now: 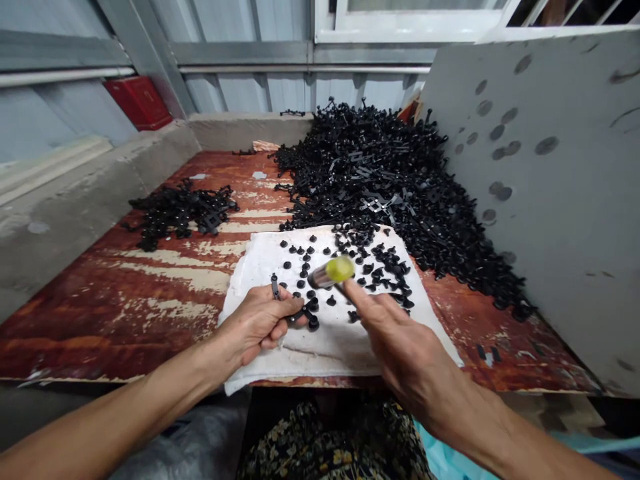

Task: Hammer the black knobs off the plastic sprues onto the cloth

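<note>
My left hand (263, 321) pinches a black jointed linkage (299, 312) just above a white cloth (315, 357). One arm of the linkage sticks up past the fingers, and its other end lies by small round black parts. My right hand (400, 330) is wrapped round the handle of a small mallet, which is blurred by motion. The mallet head (333, 271), with a yellow-green face, hangs over the cloth to the right of the linkage. Many small black knob-like pieces (331, 301) stand on the cloth around both hands.
A large heap of black linkages (370, 167) fills the back right of the worn red table (190, 300). A smaller pile of linkages (185, 210) lies at left. A grey panel (560, 167) rises on the right, and a red box (139, 102) sits on the back-left ledge.
</note>
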`<state>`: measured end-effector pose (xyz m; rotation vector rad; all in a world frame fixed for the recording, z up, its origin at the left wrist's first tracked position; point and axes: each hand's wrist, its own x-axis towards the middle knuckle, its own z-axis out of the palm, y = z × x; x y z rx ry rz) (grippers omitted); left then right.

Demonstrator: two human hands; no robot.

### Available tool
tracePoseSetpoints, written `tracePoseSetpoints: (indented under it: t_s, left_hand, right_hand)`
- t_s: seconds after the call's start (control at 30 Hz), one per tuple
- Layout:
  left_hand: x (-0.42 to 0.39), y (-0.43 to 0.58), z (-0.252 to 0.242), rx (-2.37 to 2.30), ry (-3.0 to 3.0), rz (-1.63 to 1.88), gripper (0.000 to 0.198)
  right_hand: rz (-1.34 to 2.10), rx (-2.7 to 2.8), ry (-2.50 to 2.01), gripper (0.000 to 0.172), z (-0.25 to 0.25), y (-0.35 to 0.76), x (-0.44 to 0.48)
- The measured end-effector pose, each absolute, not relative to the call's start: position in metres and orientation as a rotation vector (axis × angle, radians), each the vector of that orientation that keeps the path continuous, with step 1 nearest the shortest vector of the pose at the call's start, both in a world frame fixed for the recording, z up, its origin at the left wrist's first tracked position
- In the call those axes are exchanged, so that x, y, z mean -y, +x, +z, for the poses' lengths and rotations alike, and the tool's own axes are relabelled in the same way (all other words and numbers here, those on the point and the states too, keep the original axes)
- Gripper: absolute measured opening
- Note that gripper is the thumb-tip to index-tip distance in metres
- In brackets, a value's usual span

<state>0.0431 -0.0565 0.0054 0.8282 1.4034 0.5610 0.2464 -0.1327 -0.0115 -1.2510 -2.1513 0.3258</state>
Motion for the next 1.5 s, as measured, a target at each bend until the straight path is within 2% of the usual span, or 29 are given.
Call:
tracePoseSetpoints:
  t_s: [0.3,0.43,0.57,0.7,1.07,1.17,1.37,1.5]
  left_hand:
    - [0.056,0.042,0.002,-1.372,0.837,0.546,0.020]
    - [0.058,0.042,0.003,-1.376,0.837,0.538,0.022]
    - [0.059,0.041,0.001,-1.376,0.848,0.538,0.021]
    - [0.058,0.041,-0.001,-1.373,0.856,0.533,0.021]
    - [0.058,0.037,-0.004,-1.364,1.006,0.492,0.019]
    - [0.055,0.033,-0.002,-1.414,1.052,0.491,0.020]
    - [0.058,0.021,0.006,-1.378,1.139,0.474,0.024]
    - [0.063,0.021,0.013,-1.372,1.128,0.440,0.022]
  right_hand:
    - [0.270,2.148,-1.310,0.078,-0.005,0.247,0.136]
    - [0.291,2.205,-1.328,0.074,-0.008,0.249,0.136]
    - [0.234,2.203,-1.294,0.078,-0.006,0.250,0.135]
    - [0.244,2.266,-1.306,0.073,-0.006,0.249,0.134]
    - [0.079,2.336,-1.338,0.075,-0.009,0.245,0.137]
    - [0.106,2.383,-1.357,0.065,-0.009,0.245,0.135]
    - [0.346,1.969,-1.296,0.051,-0.006,0.248,0.141]
    - [0.450,1.902,-1.354,0.044,-0.015,0.250,0.149]
